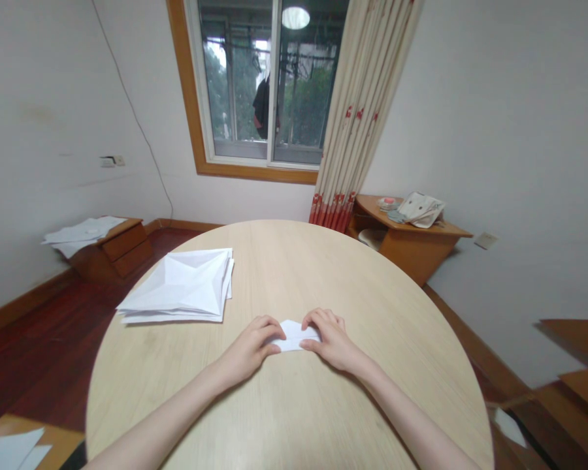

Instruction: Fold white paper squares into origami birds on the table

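Observation:
A small piece of folded white paper (291, 338) lies on the round wooden table (294, 405), its far edge rising to a blunt point. My left hand (259, 343) grips its left end, with the fingertips on top and the thumb at the near edge. On the right end, my right hand (329, 338) holds it the same way, fingers curled and thumb along the near side. Both ends of the paper are partly hidden under my fingers. A crease line runs across its visible middle.
A stack of creased white paper sheets (186, 284) lies at the table's left. Beyond the table stand a small drawer cabinet (122, 248) with papers and a corner desk (411, 251) with a bag (421, 210). More white sheets (10, 450) lie at the lower left.

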### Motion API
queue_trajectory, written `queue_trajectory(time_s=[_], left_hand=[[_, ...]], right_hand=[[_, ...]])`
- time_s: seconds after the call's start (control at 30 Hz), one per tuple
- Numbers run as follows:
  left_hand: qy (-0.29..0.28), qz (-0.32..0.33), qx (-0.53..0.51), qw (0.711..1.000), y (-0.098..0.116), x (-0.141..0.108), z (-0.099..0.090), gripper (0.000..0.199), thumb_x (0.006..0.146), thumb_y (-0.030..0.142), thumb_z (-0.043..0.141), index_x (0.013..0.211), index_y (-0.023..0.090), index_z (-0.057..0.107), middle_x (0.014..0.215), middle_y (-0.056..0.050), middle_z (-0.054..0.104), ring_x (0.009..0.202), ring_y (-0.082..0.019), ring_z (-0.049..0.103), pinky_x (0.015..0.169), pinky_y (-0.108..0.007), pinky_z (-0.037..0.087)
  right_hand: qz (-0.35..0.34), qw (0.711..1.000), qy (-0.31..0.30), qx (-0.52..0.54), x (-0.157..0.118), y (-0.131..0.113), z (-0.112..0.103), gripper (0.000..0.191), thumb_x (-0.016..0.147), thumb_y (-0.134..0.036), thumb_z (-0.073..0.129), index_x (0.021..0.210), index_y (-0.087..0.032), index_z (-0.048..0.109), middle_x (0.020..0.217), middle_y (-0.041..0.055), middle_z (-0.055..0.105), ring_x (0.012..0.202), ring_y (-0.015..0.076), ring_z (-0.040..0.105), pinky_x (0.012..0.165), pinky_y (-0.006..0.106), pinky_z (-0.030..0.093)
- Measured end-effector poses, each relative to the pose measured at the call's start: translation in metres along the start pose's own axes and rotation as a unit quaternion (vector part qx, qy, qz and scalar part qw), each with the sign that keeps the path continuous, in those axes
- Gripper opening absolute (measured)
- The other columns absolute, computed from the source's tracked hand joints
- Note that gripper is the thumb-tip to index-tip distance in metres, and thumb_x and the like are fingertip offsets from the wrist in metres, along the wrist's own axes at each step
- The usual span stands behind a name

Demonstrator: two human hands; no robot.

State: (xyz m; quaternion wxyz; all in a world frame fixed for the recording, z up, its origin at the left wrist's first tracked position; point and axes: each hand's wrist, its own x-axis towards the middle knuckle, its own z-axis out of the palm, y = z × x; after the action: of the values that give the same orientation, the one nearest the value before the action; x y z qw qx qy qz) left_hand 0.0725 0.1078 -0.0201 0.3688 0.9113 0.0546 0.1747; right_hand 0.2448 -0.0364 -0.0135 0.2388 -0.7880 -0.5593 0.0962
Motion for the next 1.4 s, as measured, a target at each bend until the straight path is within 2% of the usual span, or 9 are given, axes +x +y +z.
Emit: queue_trajectory(time_s=[0.13, 0.33, 0.47, 0.6, 0.77, 0.9, 1.07, 1.27, 1.4], left_hand=[[0.001, 0.012, 0.011, 1.0, -0.001, -0.003, -0.001, 0.017, 0.088, 0.016, 0.054, 0.101, 0.021, 0.064, 0.104, -0.006, 0.063, 0.102, -0.022, 0.056, 0.091, -0.035, 0.043], [-0.015, 0.031, 0.11, 0.993, 0.006, -0.007, -0.002, 0.03, 0.09, 0.011, 0.048, 0.113, 0.026, 0.061, 0.11, -0.004, 0.064, 0.102, -0.019, 0.058, 0.085, -0.03, 0.046], [-0.012, 0.062, 0.168, 0.984, 0.008, -0.009, 0.0, 0.036, 0.093, 0.011, 0.044, 0.122, 0.029, 0.057, 0.117, -0.005, 0.062, 0.103, -0.02, 0.059, 0.086, -0.031, 0.048], [-0.012, 0.085, 0.25, 0.964, 0.007, -0.01, 0.006, 0.038, 0.096, 0.015, 0.043, 0.13, 0.029, 0.05, 0.126, -0.007, 0.058, 0.111, -0.023, 0.057, 0.091, -0.037, 0.047], [-0.012, 0.097, 0.313, 0.945, 0.01, -0.01, 0.012, 0.033, 0.097, 0.017, 0.042, 0.129, 0.026, 0.049, 0.126, -0.009, 0.058, 0.111, -0.023, 0.057, 0.09, -0.039, 0.049], [-0.016, 0.116, 0.39, 0.913, 0.014, -0.009, 0.011, 0.029, 0.095, 0.014, 0.048, 0.123, 0.019, 0.051, 0.123, -0.011, 0.059, 0.108, -0.023, 0.057, 0.089, -0.039, 0.049], [0.002, 0.134, 0.449, 0.884, 0.014, -0.005, 0.01, 0.022, 0.093, 0.016, 0.053, 0.115, 0.019, 0.055, 0.122, -0.009, 0.059, 0.107, -0.024, 0.057, 0.094, -0.042, 0.042], [0.013, 0.112, 0.445, 0.888, 0.014, -0.004, 0.009, 0.02, 0.093, 0.016, 0.051, 0.11, 0.022, 0.059, 0.122, -0.008, 0.059, 0.104, -0.024, 0.056, 0.094, -0.043, 0.039], [0.001, 0.072, 0.394, 0.916, 0.023, -0.007, 0.007, 0.031, 0.086, 0.013, 0.054, 0.115, 0.022, 0.059, 0.127, -0.009, 0.056, 0.111, -0.026, 0.051, 0.099, -0.045, 0.035]], right_hand=[[-0.012, 1.0, -0.002, 0.024, -0.001, 0.002, 0.001, 0.015, 0.08, -0.019, 0.06, 0.092, -0.024, 0.054, 0.103, 0.0023, 0.059, 0.104, 0.0226, 0.048, 0.091, 0.04, 0.029], [-0.025, 0.998, 0.017, 0.049, -0.004, 0.004, 0.005, 0.02, 0.079, -0.013, 0.056, 0.095, -0.024, 0.052, 0.105, 0.0028, 0.058, 0.106, 0.0218, 0.048, 0.093, 0.04, 0.03], [-0.049, 0.998, 0.008, 0.038, -0.005, 0.003, 0.005, 0.031, 0.082, -0.014, 0.053, 0.11, -0.026, 0.054, 0.116, 0.0039, 0.057, 0.114, 0.0217, 0.046, 0.097, 0.041, 0.029], [-0.072, 0.997, -0.019, 0.005, -0.005, 0.003, 0.003, 0.041, 0.088, -0.017, 0.049, 0.127, -0.033, 0.053, 0.128, 0.0044, 0.054, 0.121, 0.0235, 0.042, 0.101, 0.045, 0.027], [-0.086, 0.994, -0.038, -0.053, -0.006, 0.002, 0.0, 0.041, 0.092, -0.024, 0.049, 0.131, -0.038, 0.052, 0.137, 0.0035, 0.05, 0.124, 0.026, 0.039, 0.102, 0.047, 0.028], [-0.084, 0.993, -0.057, -0.067, -0.008, -0.001, -0.005, 0.041, 0.093, -0.031, 0.048, 0.134, -0.035, 0.049, 0.141, 0.0056, 0.047, 0.126, 0.0274, 0.037, 0.102, 0.048, 0.028], [-0.103, 0.992, -0.06, -0.04, -0.01, -0.007, -0.01, 0.038, 0.093, -0.035, 0.05, 0.13, -0.028, 0.056, 0.139, 0.0065, 0.05, 0.124, 0.0274, 0.039, 0.103, 0.048, 0.029], [-0.136, 0.99, -0.045, -0.01, -0.009, -0.008, -0.011, 0.029, 0.093, -0.026, 0.05, 0.118, -0.027, 0.065, 0.135, 0.0033, 0.055, 0.122, 0.0249, 0.043, 0.103, 0.046, 0.031], [-0.154, 0.987, -0.048, 0.003, -0.008, -0.007, -0.01, 0.029, 0.094, -0.023, 0.048, 0.116, -0.03, 0.066, 0.133, 0.0019, 0.058, 0.121, 0.0236, 0.046, 0.102, 0.046, 0.032]])
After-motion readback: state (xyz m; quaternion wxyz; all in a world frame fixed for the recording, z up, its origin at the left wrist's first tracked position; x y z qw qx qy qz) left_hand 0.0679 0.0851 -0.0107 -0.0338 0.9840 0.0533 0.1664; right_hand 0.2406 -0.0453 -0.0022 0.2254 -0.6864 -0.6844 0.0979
